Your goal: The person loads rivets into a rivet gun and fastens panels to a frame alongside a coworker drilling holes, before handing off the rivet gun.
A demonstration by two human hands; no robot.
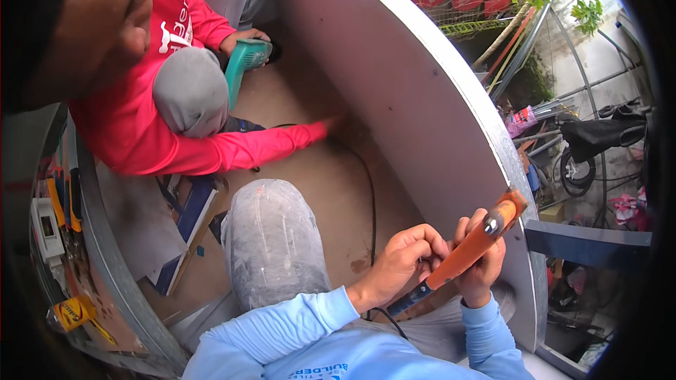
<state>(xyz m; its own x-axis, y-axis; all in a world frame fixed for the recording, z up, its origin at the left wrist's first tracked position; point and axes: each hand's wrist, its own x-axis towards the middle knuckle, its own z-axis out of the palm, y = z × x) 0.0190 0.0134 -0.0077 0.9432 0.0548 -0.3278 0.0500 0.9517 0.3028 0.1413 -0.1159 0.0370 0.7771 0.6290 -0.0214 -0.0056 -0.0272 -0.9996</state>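
My right hand (483, 267) is closed around a hammer-like tool (461, 257) with an orange shaft and a dark grip, held slanting in front of my lap. Its small orange end lies against the rim of the curved panel, and its dark grip points down toward my blue shirt. My left hand (407, 262) is beside the shaft, its fingers curled and pressed together close to my right fingertips. Whatever those fingers pinch, if anything, is too small or hidden to make out.
A co-worker in a red long-sleeved shirt (204, 151) crouches at left, one hand on a teal power tool (246, 60), the other reaching toward the base of the curved panel (394, 77). A black cord (372, 197) crosses the floor. Tools and a yellow container (72, 312) lie at left.
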